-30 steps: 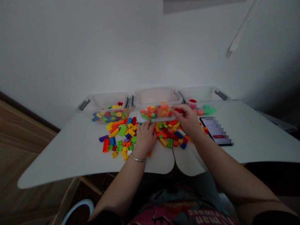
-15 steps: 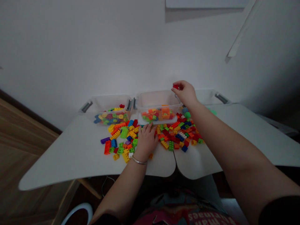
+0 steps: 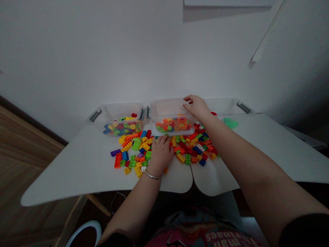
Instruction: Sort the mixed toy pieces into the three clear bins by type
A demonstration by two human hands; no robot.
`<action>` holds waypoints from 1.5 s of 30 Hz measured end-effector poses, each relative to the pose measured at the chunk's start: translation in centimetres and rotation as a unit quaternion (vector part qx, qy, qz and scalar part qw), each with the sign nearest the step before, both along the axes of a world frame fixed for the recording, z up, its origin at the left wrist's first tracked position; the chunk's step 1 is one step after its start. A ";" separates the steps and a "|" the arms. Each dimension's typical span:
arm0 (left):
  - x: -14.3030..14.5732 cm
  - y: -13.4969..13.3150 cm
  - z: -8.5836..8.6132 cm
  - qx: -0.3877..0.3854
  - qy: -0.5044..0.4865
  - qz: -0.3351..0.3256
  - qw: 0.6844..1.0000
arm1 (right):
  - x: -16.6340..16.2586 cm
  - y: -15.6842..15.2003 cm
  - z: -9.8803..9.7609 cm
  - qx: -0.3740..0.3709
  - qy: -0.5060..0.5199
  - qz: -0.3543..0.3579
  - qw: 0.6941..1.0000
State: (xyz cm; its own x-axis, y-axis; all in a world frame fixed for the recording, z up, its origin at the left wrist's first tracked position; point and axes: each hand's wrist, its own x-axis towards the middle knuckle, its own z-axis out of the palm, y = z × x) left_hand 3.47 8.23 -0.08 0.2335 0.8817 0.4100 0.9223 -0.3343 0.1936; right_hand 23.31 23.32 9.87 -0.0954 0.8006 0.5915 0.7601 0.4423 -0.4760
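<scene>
A heap of small plastic bricks [image 3: 133,149] in many colours covers the middle of the white table [image 3: 77,171]. My left hand [image 3: 160,152] lies flat on the heap near its middle, fingers stretched toward the clear middle box [image 3: 167,107], which holds orange, green and red bricks. My right hand [image 3: 196,107] hovers over that box's right rim. Its fingers are loosely apart and I see nothing in them. More bricks [image 3: 196,147] lie under my right forearm.
A clear box on the left [image 3: 115,110] holds round coloured pieces. Another clear box on the right [image 3: 227,104] holds green pieces [image 3: 230,122] and a red one. All three stand against the white wall. A white stool rim [image 3: 82,230] shows below the table's left edge.
My right hand took a red brick from the heap and lifted it over the middle box's right rim. It has now dropped lower and the brick is gone from its fingers. The left hand stayed put.
</scene>
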 end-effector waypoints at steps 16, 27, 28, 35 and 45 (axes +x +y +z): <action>-0.1 0.0 0.5 -0.011 -0.037 -0.010 0.999 | -2.5 -12.4 -9.6 0.025 -0.018 0.098 0.995; -0.7 0.4 0.3 -0.031 -0.023 -0.139 0.990 | -3.0 -11.8 -11.3 -0.020 -0.054 0.114 0.992; -0.7 0.5 0.3 -0.031 -0.025 -0.139 0.989 | -2.9 -11.7 -11.4 -0.026 -0.053 0.114 0.992; -0.9 0.6 0.1 -0.022 -0.038 -0.168 0.985 | -2.8 -11.1 -11.8 -0.051 -0.038 0.092 0.994; -0.1 0.5 0.3 0.002 -0.037 -0.082 0.996 | -2.7 -11.8 -11.2 0.003 0.029 0.036 0.999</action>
State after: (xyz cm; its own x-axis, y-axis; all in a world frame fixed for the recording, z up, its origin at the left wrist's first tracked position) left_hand 3.34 8.74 0.25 0.3435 0.8322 0.4352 0.8383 -0.4806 0.2574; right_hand 20.63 11.51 -1.28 -0.1176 0.7890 0.6030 0.6979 0.4976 -0.5151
